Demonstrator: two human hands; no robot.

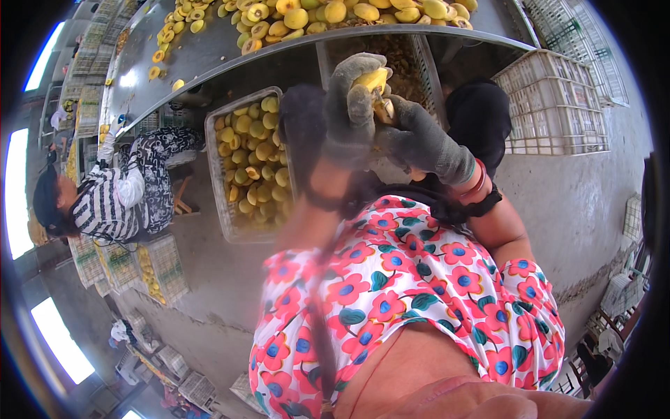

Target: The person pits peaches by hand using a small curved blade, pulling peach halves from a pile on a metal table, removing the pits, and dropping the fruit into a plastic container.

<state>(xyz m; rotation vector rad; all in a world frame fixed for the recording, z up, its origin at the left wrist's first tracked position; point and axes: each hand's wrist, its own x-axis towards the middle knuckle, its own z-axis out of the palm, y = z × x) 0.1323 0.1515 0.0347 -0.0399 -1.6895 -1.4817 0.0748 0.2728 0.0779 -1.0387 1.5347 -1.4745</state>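
In a grey knit work glove, my left hand (352, 102) is raised below the table's near edge. Its fingers curl around a yellow stone fruit (372, 79), probably an apricot or peach, which looks cut open. My right hand (426, 137), gloved the same way, meets it from the right. It grips a small hand tool (385, 111) with a thin metal part against the fruit; the fingers hide most of the tool. To the left of my left hand, a pale plastic crate (213, 173) holds many whole-looking yellow-green fruits (256, 152).
A metal table (220, 55) ahead carries piled fruits (335, 13), several halved. Under its edge stands a crate of brown scraps (400, 57). A white slatted crate (552, 105) is at right. A co-worker in stripes (107, 212) sits at left, near stacked crates (162, 262).
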